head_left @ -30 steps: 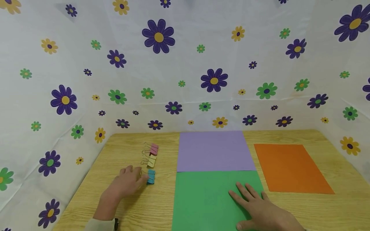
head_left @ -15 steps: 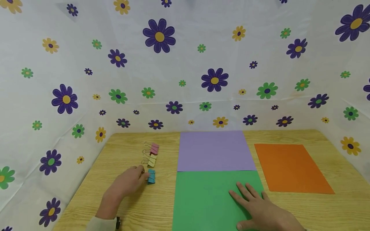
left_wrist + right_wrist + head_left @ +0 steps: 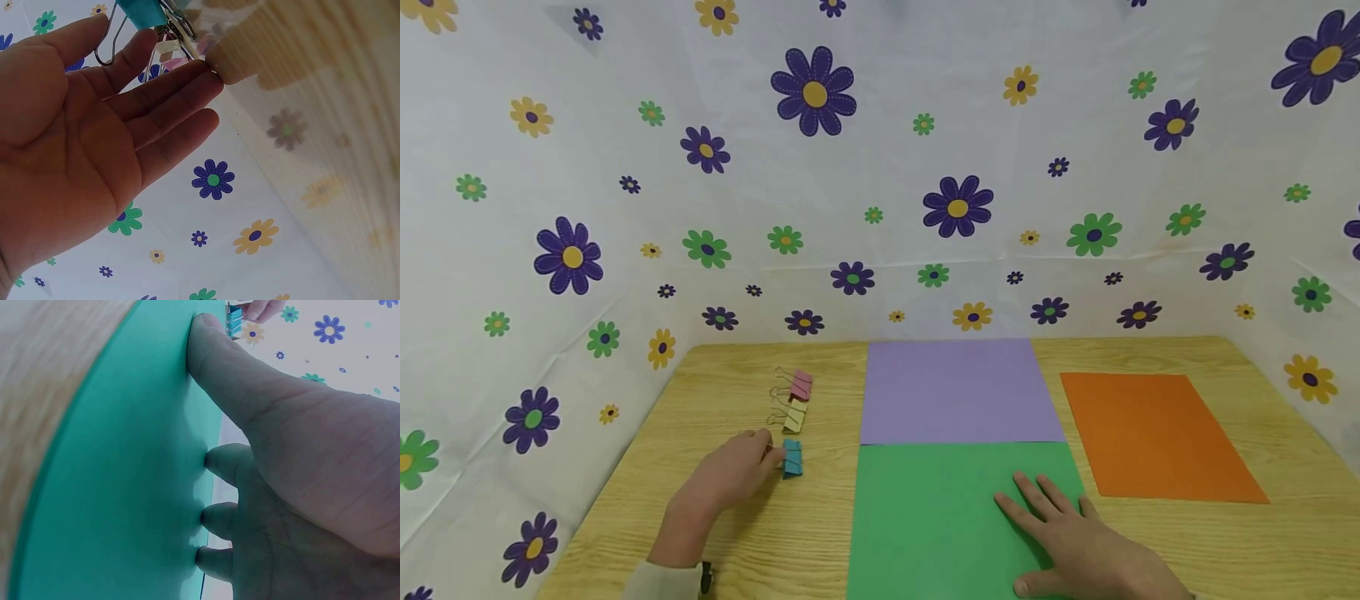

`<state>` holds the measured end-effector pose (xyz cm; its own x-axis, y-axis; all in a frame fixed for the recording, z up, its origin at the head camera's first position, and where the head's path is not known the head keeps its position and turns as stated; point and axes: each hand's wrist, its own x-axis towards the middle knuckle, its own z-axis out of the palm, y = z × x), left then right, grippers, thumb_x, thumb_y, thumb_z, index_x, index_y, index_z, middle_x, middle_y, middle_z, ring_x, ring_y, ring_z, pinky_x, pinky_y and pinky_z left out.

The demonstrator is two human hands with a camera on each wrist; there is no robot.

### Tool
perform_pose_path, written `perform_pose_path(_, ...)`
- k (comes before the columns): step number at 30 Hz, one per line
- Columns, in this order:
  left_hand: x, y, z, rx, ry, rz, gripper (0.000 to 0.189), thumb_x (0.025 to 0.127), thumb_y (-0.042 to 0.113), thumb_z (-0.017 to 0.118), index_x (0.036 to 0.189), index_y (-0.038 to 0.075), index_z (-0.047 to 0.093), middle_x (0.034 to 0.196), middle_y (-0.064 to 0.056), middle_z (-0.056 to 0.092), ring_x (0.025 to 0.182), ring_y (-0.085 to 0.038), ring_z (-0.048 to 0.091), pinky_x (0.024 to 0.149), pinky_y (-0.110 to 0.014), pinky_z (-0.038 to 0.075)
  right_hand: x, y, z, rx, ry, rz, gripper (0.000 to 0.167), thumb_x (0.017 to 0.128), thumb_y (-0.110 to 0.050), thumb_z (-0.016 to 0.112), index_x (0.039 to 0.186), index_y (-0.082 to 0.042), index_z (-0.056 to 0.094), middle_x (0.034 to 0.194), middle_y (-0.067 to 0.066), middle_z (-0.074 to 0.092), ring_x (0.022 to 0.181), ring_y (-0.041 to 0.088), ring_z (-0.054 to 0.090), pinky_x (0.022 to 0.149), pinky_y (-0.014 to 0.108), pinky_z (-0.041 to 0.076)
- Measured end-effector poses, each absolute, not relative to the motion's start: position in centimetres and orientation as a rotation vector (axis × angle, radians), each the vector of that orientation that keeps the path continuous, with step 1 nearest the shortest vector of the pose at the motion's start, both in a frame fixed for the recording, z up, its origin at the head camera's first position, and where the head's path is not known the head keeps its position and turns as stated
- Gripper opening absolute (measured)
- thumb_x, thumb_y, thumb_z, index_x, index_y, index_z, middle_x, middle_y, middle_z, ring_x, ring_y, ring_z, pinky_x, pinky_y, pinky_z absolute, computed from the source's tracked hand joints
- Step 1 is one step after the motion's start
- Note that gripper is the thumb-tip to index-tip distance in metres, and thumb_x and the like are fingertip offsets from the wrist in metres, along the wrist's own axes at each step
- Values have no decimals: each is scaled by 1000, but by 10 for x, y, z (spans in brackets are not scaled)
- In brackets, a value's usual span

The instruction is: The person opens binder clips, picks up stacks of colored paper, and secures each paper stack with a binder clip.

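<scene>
Head view of a wooden table point(image 3: 1262, 533) inside a flower-printed cloth surround point(image 3: 880, 167). The left hand point(image 3: 730, 477) lies at the near left, fingers relaxed and nearly straight, their tips at the wire handles of the blue clip point(image 3: 792, 458). The clip sits immediately right of those fingertips, body to the right and handles pointing left toward the hand, so its long axis runs left to right. The left wrist view shows an open palm with the blue clip point(image 3: 140, 12) at the fingertips point(image 3: 209, 69); no finger is seen curled round it, and firm contact cannot be told. Beyond the blue clip, in a row running away from the viewer, lie the yellow clip point(image 3: 793, 415) and the pink clip point(image 3: 800, 385). The right hand point(image 3: 1075, 542) is well apart at the near right, spread flat and pressing on the green sheet point(image 3: 925, 533). The purple sheet point(image 3: 955, 392) lies beyond the green sheet; the orange sheet point(image 3: 1157, 437) lies to the right. The left hand is by far the nearer to the clips.
</scene>
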<state>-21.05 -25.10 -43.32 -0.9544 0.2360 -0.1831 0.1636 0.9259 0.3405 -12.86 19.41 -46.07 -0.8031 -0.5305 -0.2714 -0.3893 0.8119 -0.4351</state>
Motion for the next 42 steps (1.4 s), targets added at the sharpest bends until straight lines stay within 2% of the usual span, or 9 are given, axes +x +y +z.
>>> perform_pose_path(42,-209,-251,-434,353,2880,547,17,106,17,44,92,7,48,71,-4,44,63,-17,43,59,-32,38,-128,194,-458,-680,2611,-510,100,81,-66,66,157,-16,27,164,21,11,147,51,11,98,82,18)
